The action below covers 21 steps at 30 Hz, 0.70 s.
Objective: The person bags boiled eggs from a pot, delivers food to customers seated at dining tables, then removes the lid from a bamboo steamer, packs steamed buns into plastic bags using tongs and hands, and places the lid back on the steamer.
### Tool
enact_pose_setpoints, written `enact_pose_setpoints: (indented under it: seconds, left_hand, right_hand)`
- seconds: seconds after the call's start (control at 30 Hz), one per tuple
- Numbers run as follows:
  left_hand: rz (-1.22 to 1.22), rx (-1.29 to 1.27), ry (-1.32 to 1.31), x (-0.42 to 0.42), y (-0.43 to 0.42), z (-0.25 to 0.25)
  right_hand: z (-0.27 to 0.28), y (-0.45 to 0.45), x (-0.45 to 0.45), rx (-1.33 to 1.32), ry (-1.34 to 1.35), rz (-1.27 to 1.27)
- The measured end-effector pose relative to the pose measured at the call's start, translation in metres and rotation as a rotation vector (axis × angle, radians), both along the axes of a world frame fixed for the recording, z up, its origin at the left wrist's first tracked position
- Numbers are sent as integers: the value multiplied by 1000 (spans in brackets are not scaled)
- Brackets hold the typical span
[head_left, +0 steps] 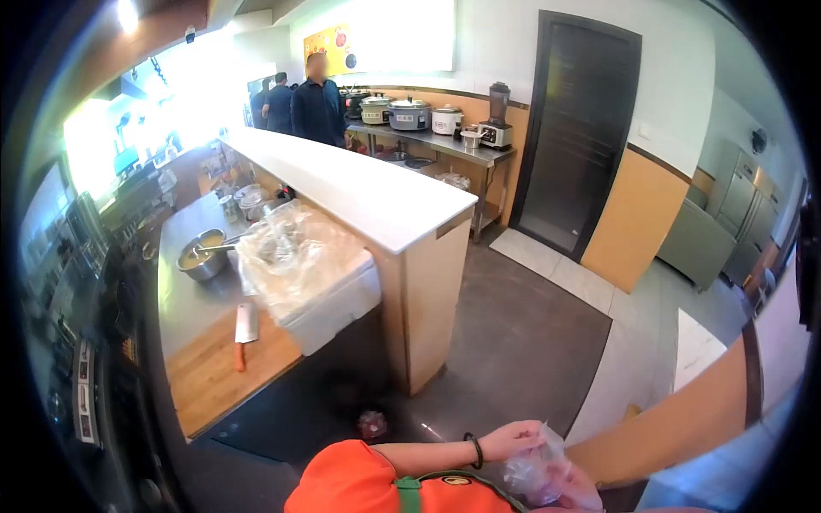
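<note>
Near the bottom right, a clear plastic bag point(532, 475) hangs between my two hands. One hand point(517, 439), on the arm with a dark bracelet point(473, 451), pinches the bag's upper edge, and this looks like my left hand. My right hand point(579, 491) is lower, partly seen through the plastic, with its fingers around the bag. The bag's contents, if any, cannot be made out. Both hands are in front of my orange-red clothing point(346, 479), close to a tan ledge point(676, 427).
A cleaver point(246, 325) lies on a wooden board point(205, 368), near a metal bowl point(203, 256) and a plastic-covered white box point(338, 299). Beyond a white-topped partition point(359, 184) stands a person point(316, 107), with another person point(279, 104) farther back. A small bag point(372, 424) lies on the floor.
</note>
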<state>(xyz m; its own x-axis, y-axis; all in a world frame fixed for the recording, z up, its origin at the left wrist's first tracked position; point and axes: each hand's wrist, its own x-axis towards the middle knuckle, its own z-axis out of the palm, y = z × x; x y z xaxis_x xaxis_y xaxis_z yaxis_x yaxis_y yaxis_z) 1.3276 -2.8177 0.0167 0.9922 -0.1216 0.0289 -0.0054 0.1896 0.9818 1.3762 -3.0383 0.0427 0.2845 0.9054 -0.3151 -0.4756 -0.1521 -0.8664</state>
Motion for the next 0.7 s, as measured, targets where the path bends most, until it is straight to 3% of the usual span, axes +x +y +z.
enact_pose_setpoints:
  seconds: [0.17,0.23,0.27,0.33,0.37,0.47,0.6,0.67,0.7]
  left_hand:
    - [-16,-142,56,111,37,-36]
    - [-40,-225,21,177,61,-37]
    - [-46,-303,27,197,66,-37]
    - [-67,-255,3,242,93,-17]
    - [-60,-192,-29,260,106,-5]
    - [-37,-137,-13,310,143,-7]
    - [63,-158,118,380,183,-11]
    - [173,172,-15,423,199,-21]
    - [202,-32,140,446,208,-15]
  right_hand:
    - [-86,31,144,-80,49,97]
    - [-89,50,203,200,135,8]
    - [-87,51,224,174,146,14]
    - [-55,86,258,247,196,-305]
    - [-31,105,271,221,145,-350]
    - [-30,155,333,211,193,-371]
    - [-50,209,419,295,293,-365]
    - [-67,234,483,357,430,-212]
    - [-70,241,511,418,565,-74]
